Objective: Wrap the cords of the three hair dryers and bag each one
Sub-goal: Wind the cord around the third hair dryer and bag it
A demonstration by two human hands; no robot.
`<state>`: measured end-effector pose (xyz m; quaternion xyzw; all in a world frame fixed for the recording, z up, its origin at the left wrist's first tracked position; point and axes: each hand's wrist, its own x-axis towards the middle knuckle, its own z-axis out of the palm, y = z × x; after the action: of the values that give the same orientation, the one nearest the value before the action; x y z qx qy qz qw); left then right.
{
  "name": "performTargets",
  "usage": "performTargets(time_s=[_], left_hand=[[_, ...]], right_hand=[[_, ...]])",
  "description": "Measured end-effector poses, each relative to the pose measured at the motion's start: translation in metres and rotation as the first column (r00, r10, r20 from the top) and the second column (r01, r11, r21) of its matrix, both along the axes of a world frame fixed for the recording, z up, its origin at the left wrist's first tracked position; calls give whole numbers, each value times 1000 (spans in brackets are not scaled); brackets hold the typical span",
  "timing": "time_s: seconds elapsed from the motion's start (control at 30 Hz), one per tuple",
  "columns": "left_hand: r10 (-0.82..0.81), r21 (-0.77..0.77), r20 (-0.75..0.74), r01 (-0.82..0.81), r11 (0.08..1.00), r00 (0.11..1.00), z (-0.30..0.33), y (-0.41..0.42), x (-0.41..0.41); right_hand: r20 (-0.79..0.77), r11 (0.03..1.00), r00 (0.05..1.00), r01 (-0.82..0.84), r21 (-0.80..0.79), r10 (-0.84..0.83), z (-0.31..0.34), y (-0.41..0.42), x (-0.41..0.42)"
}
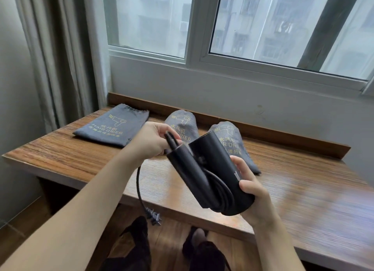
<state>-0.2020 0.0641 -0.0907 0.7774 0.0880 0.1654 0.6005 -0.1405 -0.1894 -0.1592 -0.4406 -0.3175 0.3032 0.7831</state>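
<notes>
Black plastic fills our hands: we hold a folded hair dryer in the air above the front part of the wooden bench, its handle swung in against the barrel. Our right hand grips the barrel's lower end from the right, its fingers curled over the top edge and the thumb pressed on the near face. Several turns of the cord already lie wound in the gap between handle and barrel. Our left hand sits at the handle's upper tip, its fingers clamped on the cord where it leaves the handle. From there the loose stretch drops in a curve past the bench's front edge, and the plug dangles above the floor, near our feet.

Farther back on the bench lie three grey cloth bags printed with a gold dryer emblem and "HAIR DRIER". The left bag lies flat. The middle bag and the right bag look bulged and rounded, partly hidden behind the dryer. Behind them rise a window and, at left, a curtain.
</notes>
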Motion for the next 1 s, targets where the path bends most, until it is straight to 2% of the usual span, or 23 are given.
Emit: performTargets(time_s=[0.07, 0.17, 0.23, 0.3, 0.4, 0.53, 0.63, 0.7, 0.8, 0.87, 1.0], left_hand=[[-14, -11, 1, 14, 1000, 1000, -11, -5, 7], [17, 167, -49, -8, 986, 999, -20, -17, 10], [49, 288, -57, -30, 957, 997, -22, -25, 11], [62, 372, -95, -22, 928, 994, -23, -28, 11], [59, 452, -191, 34, 891, 980, -23, -28, 7], [34, 484, -222, 80, 872, 974, -17, -35, 2], [-11, 523, -264, 152, 838, 965, -12, -44, -3], [-61, 500, -298, 211, 840, 953, -8, -44, -7], [-64, 497, -314, 221, 839, 947, 0, -37, -13], [-102, 481, -344, 268, 835, 934, 8, -35, -17], [-200, 559, -352, 377, 739, 914, 24, -40, -25]], right_hand=[[-73, 996, 996, -35, 77, 41, -2, 5, -6], [-241, 978, 968, -12, 210, 64, -3, 15, -17], [-293, 969, 955, 27, 246, 48, -2, 19, -22], [-272, 970, 959, 133, 204, -74, 0, 22, -23], [-129, 934, 940, 333, 131, -317, 10, 29, -25], [-222, 780, 780, 616, 110, -584, 14, 44, -23], [-233, 681, 676, 729, 75, -699, 9, 54, -25], [-124, 632, 632, 774, 46, -765, 7, 52, -25], [127, 559, 556, 829, -9, -822, 5, 43, -19], [270, 526, 513, 850, -28, -815, 4, 36, -14], [529, 507, 469, 858, -83, -707, 6, 26, -9]])
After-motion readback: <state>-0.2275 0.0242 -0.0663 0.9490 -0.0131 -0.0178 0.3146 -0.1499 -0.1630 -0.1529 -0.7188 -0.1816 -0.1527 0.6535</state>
